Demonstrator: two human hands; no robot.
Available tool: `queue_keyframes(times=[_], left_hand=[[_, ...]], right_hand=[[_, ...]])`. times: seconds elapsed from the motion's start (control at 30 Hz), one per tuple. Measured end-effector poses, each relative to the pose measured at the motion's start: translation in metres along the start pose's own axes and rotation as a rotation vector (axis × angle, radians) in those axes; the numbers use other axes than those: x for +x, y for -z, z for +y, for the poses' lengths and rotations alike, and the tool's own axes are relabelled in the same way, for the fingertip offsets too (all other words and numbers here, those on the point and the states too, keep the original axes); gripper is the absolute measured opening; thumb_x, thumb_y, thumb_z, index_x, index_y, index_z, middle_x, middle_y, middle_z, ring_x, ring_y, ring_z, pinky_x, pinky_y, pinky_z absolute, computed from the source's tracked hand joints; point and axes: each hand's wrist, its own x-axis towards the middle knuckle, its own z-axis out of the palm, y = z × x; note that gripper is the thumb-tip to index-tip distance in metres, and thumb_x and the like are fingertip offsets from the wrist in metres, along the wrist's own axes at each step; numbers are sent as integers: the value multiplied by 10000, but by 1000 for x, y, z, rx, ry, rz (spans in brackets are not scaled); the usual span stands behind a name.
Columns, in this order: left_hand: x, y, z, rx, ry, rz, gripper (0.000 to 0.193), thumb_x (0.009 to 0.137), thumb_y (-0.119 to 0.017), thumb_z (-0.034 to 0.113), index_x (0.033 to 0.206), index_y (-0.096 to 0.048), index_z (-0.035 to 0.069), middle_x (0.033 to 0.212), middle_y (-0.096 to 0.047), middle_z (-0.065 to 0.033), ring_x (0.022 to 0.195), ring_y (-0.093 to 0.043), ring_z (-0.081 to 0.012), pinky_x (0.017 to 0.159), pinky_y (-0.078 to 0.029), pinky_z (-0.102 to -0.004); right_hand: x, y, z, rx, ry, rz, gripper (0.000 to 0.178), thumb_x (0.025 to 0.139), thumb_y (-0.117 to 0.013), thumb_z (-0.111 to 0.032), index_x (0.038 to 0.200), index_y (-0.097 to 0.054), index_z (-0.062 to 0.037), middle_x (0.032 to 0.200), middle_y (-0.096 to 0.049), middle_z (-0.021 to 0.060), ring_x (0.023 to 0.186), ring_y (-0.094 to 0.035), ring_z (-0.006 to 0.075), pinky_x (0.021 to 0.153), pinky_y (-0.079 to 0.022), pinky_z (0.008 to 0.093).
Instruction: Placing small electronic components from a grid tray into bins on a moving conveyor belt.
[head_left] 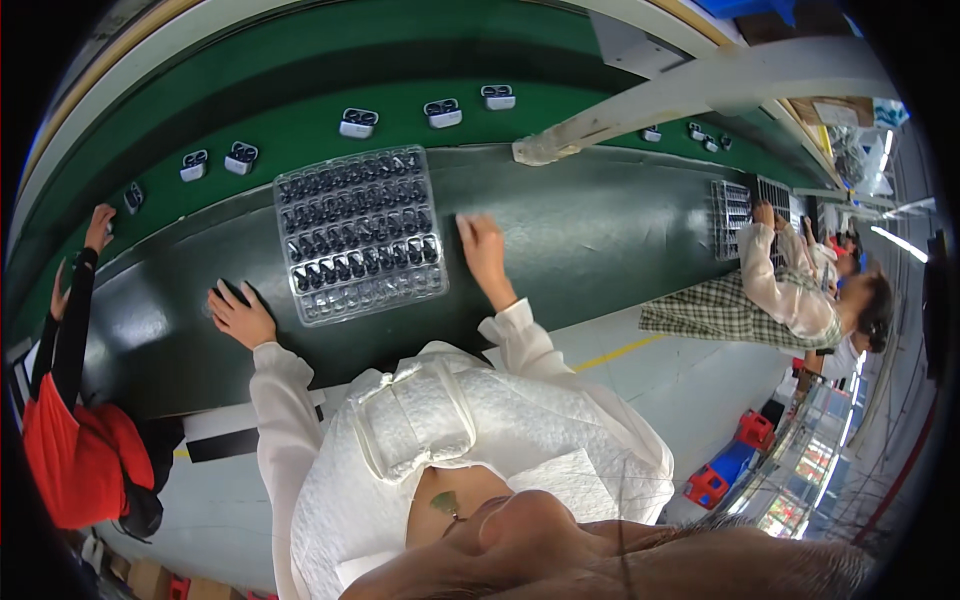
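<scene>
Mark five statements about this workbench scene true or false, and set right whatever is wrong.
1. The clear plastic tray lies between the person's left hand and right hand. True.
2. The right hand is clasping the tray's rim. False: it is beside the tray, apart from it.
3. White earbud cases sit on the green belt beyond the tray. True.
4. The tray row nearest the person is full of dark pieces. False: that row shows clear plastic; the dark pieces lie in the rows farther away.
5. The co-worker in red is at the picture's right. False: at its left.
</scene>
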Motion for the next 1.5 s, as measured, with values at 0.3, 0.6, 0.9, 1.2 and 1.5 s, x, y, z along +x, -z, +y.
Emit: queue_keyframes(times=[0.3,0.6,0.9,1.2,1.5], left_hand=[[-4,-3,-1,-12,55,-17,491,941,-417,389,1339,-400,104,1395,-363,-157,1289,-332,-309,1032,-252,-470],[1,3,6,-36,63,-19,476,915,-482,327,1313,-424,73,1369,-393,-169,1270,-357,-319,1030,-265,-467],[2,2,4,-64,71,-28,489,916,-471,343,1325,-418,82,1373,-387,-170,1279,-348,-318,1022,-259,-474],[-2,1,0,-65,103,-26,503,895,-499,335,1327,-414,92,1382,-378,-152,1284,-341,-311,1030,-254,-474],[0,-1,5,-93,97,-44,493,894,-506,332,1312,-429,83,1374,-383,-159,1278,-346,-313,1029,-257,-479]], right_hand=[[195,-65,-2,-179,311,-125,214,766,-668,-182,910,-658,-24,867,-595,148,874,-552,342,775,-450,410],[252,-87,-4,-151,29,-680,191,700,-701,-293,803,-729,-135,808,-673,138,777,-646,313,748,-514,380],[249,-116,-27,-567,332,-586,223,812,-583,-200,863,-586,17,673,-646,153,546,-647,228,651,-521,359],[245,-110,-61,-260,-39,-597,248,800,-578,-251,822,-583,-4,632,-648,136,522,-653,214,621,-536,292],[234,-123,-34,-409,174,-430,251,826,-560,-258,942,-668,-63,763,-676,128,780,-673,232,720,-512,324]])
